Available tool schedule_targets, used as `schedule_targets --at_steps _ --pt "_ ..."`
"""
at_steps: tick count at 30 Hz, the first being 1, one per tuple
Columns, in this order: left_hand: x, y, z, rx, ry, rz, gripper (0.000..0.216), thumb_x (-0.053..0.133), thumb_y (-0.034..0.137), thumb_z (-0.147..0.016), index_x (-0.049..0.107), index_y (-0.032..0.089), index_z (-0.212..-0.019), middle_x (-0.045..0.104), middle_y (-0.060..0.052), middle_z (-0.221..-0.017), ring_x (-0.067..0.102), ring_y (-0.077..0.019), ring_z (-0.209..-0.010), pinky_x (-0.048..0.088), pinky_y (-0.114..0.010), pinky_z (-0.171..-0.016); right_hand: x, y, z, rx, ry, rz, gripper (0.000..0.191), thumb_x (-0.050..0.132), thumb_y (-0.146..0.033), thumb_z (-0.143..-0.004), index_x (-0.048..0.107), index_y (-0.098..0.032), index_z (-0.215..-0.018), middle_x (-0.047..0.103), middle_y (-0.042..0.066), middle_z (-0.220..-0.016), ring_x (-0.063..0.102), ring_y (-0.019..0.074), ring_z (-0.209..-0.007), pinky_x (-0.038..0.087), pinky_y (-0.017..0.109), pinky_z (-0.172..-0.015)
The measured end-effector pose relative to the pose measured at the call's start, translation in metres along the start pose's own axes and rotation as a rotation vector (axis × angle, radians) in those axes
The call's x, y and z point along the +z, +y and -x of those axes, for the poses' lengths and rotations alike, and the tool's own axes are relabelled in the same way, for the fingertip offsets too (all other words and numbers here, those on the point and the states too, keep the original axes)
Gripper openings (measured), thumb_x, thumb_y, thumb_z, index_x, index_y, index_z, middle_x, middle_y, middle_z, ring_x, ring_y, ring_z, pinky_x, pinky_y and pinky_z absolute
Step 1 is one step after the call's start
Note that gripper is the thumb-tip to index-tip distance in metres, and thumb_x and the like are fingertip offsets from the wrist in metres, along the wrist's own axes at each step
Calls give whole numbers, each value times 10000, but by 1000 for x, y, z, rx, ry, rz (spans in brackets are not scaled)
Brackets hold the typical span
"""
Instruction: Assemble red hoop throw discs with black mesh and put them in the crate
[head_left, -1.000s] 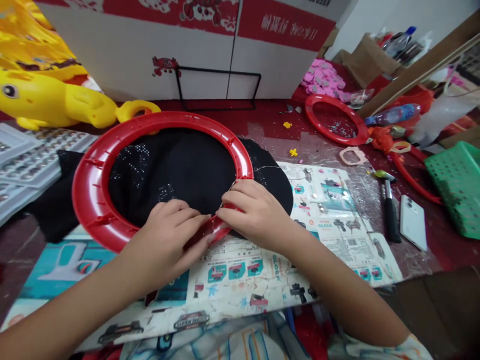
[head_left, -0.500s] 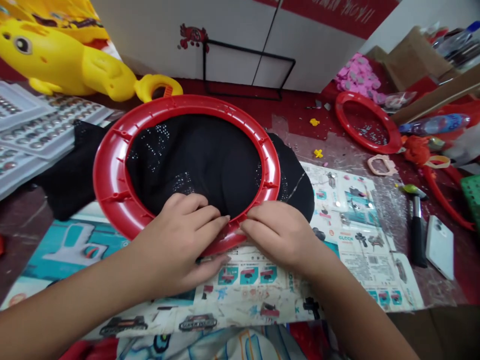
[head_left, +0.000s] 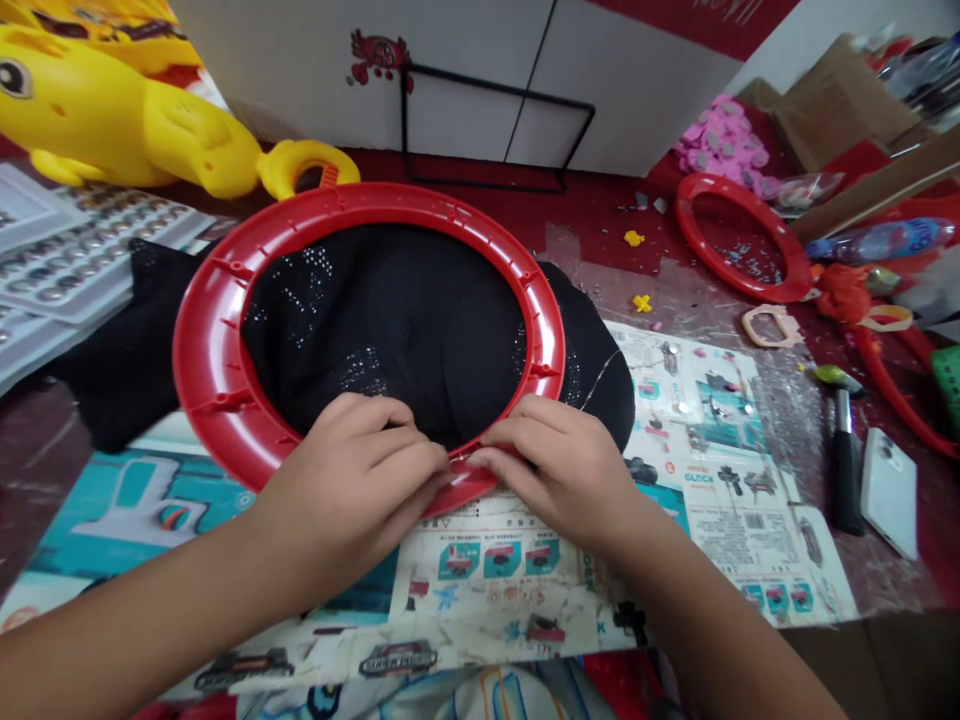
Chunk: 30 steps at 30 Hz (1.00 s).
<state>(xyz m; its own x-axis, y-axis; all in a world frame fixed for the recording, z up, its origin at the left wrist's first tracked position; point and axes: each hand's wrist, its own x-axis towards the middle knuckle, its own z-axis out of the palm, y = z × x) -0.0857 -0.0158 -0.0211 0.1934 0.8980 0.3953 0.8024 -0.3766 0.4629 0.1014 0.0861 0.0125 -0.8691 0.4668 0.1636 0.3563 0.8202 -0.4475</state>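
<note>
A big red plastic ring [head_left: 217, 380] lies over black sequinned fabric [head_left: 390, 320] on printed cardboard sheets [head_left: 697, 480]. My left hand [head_left: 352, 490] and my right hand [head_left: 566, 465] meet at the ring's near edge, fingertips almost touching. Both hands have their fingers curled and pinched on the rim and the fabric at it. A thin pale thread [head_left: 600, 365] crosses the fabric right of the ring.
A yellow toy [head_left: 135, 130] and trays of small metal pieces [head_left: 67, 270] sit at left. At right are a smaller red ring [head_left: 731, 240], a hammer [head_left: 844, 450], a white phone [head_left: 889, 490], pink pieces [head_left: 716, 145] and a white box [head_left: 450, 60] behind.
My two hands have drawn closer together along the ring's near edge. The view has dropped and shifted slightly, so the ring sits lower and more central.
</note>
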Motion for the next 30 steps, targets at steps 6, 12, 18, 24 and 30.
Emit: schedule_targets --at_steps 6,12,18,24,30 --pt "1 -2 1 89 39 3 143 519 177 -931 648 176 -871 717 -21 -848 564 -202 -816 375 -367 -713 2 0 0 23 -10 3 260 517 -270 -940 700 -131 -817 660 56 -756 592 129 -688 443 239 -618" --pt "0 -2 2 138 -7 -55 137 533 175 -920 669 165 -904 710 -33 -873 552 -217 -814 364 -384 -695 1 -3 -1 46 -34 33 271 498 -279 -946 685 -139 -808 655 51 -755 582 127 -690 429 239 -625" --pt "-1 -1 1 133 -18 -80 136 535 138 -909 653 163 -847 705 -34 -843 556 -214 -811 374 -381 -696 -1 0 -2 -21 -64 93 287 484 -270 -958 678 -134 -796 640 54 -741 568 133 -686 412 248 -620" --pt "0 -1 0 144 -19 -57 135 543 120 -902 646 154 -822 692 -32 -786 547 -189 -725 379 -382 -686 0 -8 -4 159 -64 5 258 557 -271 -912 639 -151 -699 628 34 -713 554 119 -661 384 237 -596" --pt "0 -1 0 175 -24 -68 126 538 107 -901 644 136 -841 700 -54 -821 545 -200 -720 376 -394 -680 -2 -18 -10 392 -97 -84 280 649 -235 -821 579 -164 -560 564 -14 -590 466 88 -544 293 235 -522"
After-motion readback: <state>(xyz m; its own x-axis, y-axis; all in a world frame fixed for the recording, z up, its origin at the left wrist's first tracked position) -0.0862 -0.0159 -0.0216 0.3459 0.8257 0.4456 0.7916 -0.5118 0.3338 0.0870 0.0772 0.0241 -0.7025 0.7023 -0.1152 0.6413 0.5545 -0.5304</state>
